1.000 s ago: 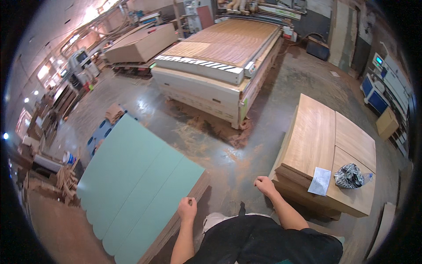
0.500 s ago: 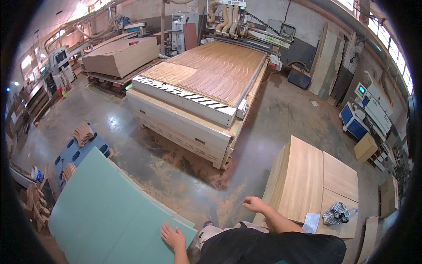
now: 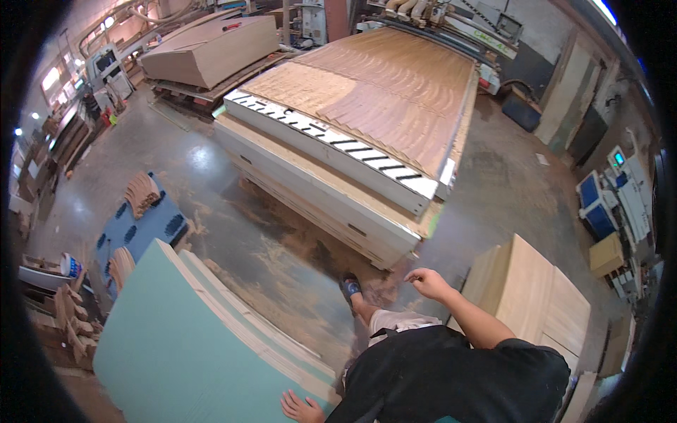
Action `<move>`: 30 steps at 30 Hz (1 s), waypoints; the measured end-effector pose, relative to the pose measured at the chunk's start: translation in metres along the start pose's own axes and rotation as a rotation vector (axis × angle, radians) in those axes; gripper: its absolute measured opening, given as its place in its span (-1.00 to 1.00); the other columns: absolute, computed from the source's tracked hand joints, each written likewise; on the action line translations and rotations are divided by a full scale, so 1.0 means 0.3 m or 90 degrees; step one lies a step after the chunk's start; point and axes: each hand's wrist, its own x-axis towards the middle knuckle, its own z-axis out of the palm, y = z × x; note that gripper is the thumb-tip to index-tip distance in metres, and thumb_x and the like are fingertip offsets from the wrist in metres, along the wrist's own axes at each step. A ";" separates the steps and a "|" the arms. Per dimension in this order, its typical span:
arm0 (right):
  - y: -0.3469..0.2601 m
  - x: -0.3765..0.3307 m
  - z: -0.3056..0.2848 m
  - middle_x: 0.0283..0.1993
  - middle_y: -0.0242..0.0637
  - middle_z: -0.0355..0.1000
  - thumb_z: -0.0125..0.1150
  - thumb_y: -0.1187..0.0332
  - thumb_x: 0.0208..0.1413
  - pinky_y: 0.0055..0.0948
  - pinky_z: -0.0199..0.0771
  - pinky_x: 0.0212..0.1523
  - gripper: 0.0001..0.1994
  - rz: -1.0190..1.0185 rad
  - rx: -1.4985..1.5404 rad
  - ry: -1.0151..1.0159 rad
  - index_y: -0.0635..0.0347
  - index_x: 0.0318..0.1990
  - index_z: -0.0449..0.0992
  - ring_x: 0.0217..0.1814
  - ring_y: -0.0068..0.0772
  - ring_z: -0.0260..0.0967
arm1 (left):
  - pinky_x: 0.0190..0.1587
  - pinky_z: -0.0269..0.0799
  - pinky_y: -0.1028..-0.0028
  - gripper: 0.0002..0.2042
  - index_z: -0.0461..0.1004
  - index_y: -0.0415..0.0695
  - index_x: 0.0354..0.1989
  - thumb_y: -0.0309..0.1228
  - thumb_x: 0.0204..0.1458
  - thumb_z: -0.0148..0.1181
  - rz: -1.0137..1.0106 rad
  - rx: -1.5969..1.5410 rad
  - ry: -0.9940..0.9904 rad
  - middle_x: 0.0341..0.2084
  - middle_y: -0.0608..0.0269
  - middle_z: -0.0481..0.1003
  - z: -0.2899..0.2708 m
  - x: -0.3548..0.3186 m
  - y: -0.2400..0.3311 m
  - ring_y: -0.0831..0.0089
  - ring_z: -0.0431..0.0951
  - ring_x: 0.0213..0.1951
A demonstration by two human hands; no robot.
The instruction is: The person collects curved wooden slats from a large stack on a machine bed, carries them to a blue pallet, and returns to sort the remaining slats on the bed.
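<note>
My left hand lies flat with its fingers spread on the pale green top of a stack of boards, near the stack's right corner. Light-coloured edges of several layers show along the far side of the stack. My right hand hangs in the air, fingers loosely bent and a little apart, with nothing seen in it. It is between the near corner of a large flatbed cutting machine and a stack of wood-grain panels. Carved brown panels cover the machine's bed.
Sawdust lies on the grey floor around the machine. A blue mat bearing curved wooden pieces is at the left, with a white-and-blue bucket beyond. A pale block of stacked boards stands at the back left.
My view has shifted, and one foot has come forward toward the machine. My left hand is now nearer the lower edge, still on the green stack. My right arm reaches farther forward.
</note>
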 end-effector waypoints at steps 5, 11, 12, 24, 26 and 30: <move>-0.051 0.495 -0.039 -0.06 -0.20 0.76 0.22 0.50 0.26 -0.31 0.67 0.06 -0.74 0.008 0.206 0.066 0.28 0.01 0.76 -0.03 -0.41 0.69 | 0.48 0.19 -0.18 -0.31 0.37 -0.10 0.51 -0.13 0.21 0.30 -0.184 -0.249 -0.369 0.46 -0.16 0.35 -0.146 0.440 0.078 -0.22 0.35 0.43; -0.310 1.011 -0.117 -0.12 -0.29 0.67 0.26 0.50 0.36 -0.45 0.60 -0.09 -0.76 0.093 0.514 0.057 0.33 0.11 0.67 -0.13 -0.49 0.61 | 0.33 0.28 -0.11 -0.52 0.51 -0.17 0.32 -0.38 0.20 0.29 -0.125 -0.438 -0.054 0.18 -0.19 0.45 -0.184 1.369 0.369 -0.22 0.42 0.25; -0.375 1.077 -0.152 -0.11 -0.28 0.67 0.26 0.49 0.36 -0.45 0.61 -0.07 -0.76 0.090 0.510 0.070 0.33 0.11 0.67 -0.11 -0.49 0.61 | 0.34 0.29 -0.07 -0.57 0.54 -0.17 0.29 -0.41 0.24 0.28 -0.109 -0.489 0.029 0.17 -0.16 0.46 -0.214 1.583 0.460 -0.18 0.43 0.25; -0.727 1.593 -0.229 0.03 -0.28 0.65 0.14 0.56 0.35 -0.45 0.62 0.05 -0.63 0.145 0.876 0.234 0.27 0.27 0.58 -0.03 -0.46 0.61 | 0.08 0.49 0.06 -0.63 0.67 -0.10 0.19 -0.18 0.31 0.38 0.478 -0.646 0.147 -0.01 0.12 0.61 -0.445 3.465 1.464 0.03 0.61 0.02; -0.786 1.639 -0.182 0.03 -0.29 0.65 0.14 0.54 0.35 -0.43 0.62 0.02 -0.63 0.201 0.906 0.333 0.26 0.28 0.57 -0.03 -0.45 0.62 | 0.10 0.48 0.04 -0.50 0.62 -0.10 0.26 -0.06 0.28 0.40 0.486 -0.580 0.118 0.10 0.09 0.57 -0.417 3.594 1.595 0.01 0.58 0.08; -1.001 1.673 -0.130 0.01 -0.29 0.66 0.15 0.50 0.44 -0.44 0.60 0.03 -0.67 0.263 0.949 0.425 0.22 0.29 0.57 -0.03 -0.45 0.62 | 0.12 0.46 0.07 -0.41 0.62 -0.10 0.28 0.03 0.19 0.45 0.597 -0.553 0.008 0.11 0.10 0.53 -0.381 3.735 1.738 0.04 0.54 0.10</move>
